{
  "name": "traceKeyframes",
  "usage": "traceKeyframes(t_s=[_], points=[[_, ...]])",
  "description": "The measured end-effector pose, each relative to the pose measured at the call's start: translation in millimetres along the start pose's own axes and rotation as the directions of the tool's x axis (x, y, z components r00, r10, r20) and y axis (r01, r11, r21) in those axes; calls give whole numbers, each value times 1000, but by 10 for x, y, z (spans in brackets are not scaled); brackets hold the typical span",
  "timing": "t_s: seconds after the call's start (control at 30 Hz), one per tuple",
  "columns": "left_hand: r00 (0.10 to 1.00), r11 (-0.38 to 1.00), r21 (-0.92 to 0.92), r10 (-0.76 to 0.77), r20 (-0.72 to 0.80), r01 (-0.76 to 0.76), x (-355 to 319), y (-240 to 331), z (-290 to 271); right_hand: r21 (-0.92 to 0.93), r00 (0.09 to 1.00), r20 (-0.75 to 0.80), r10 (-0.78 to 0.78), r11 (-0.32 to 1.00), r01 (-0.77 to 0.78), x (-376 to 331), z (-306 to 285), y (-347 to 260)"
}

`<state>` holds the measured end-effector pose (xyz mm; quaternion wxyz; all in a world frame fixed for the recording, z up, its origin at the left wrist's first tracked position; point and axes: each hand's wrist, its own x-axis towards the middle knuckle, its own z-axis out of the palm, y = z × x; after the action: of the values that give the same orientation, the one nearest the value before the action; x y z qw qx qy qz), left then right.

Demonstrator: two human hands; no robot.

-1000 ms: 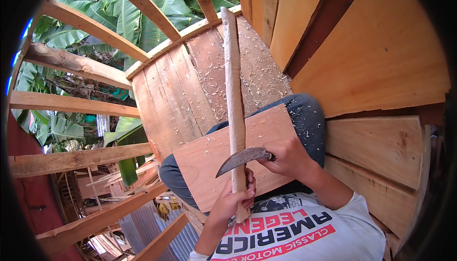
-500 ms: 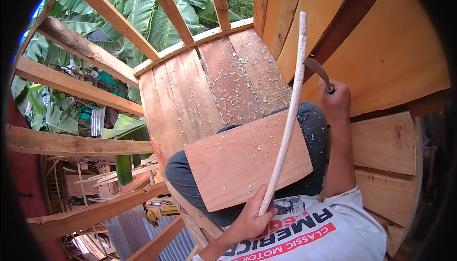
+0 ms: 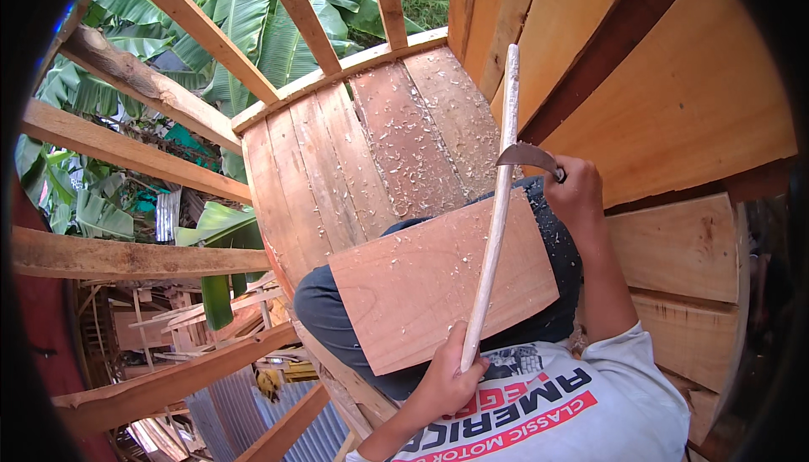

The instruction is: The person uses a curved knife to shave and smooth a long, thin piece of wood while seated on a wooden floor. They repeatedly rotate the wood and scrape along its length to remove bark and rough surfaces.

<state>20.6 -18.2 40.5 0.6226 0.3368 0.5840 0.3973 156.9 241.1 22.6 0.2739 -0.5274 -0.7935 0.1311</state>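
My left hand [image 3: 451, 380] is closed round the near end of a long pale peeled stick [image 3: 491, 251]. The stick slants up and away from me, passing over a flat wooden board [image 3: 413, 285] that lies across my lap. In my right hand [image 3: 578, 188] is the dark handle of a curved, sickle-like knife [image 3: 531, 156]. Its blade lies across the stick toward the far end, and it appears to touch the wood there. Small shavings are scattered on the board.
A plank floor [image 3: 320, 167] strewn with curled shavings stretches ahead of my knees. Wooden rails [image 3: 143, 158] run along the left and far side, with banana leaves [image 3: 244, 40] beyond. Plywood panels [image 3: 674, 99] stand at the right. Corrugated metal sheets [image 3: 223, 411] lie below left.
The knife has moved left and down, from beside the stick to across it. The far end of the stick has swung a little left and lower. My left hand has barely moved.
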Motion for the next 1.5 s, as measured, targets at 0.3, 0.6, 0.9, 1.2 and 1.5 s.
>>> traceKeyframes(t_s=[0.3, 0.6, 0.9, 1.2, 1.5], points=[[999, 1000, 16, -17, -32, 18, -25, -37, -20, 72, 985, 68, -156, 986, 151, -273, 126, -198], [994, 997, 72, -35, -103, 42, 22, 18, -43, 161, 941, 248, -230, 968, 194, -535, 64, -290], [996, 990, 119, -73, -50, 79, 152, 67, -24, 156, 883, 377, -278, 959, 235, -626, -63, -287], [987, 978, 143, -145, -73, 154, 114, 161, -31, 219, 901, 320, -294, 948, 232, -513, 42, -277], [991, 987, 107, -116, -73, 123, 93, 100, -101, 242, 929, 210, -305, 937, 253, -276, 133, -89]])
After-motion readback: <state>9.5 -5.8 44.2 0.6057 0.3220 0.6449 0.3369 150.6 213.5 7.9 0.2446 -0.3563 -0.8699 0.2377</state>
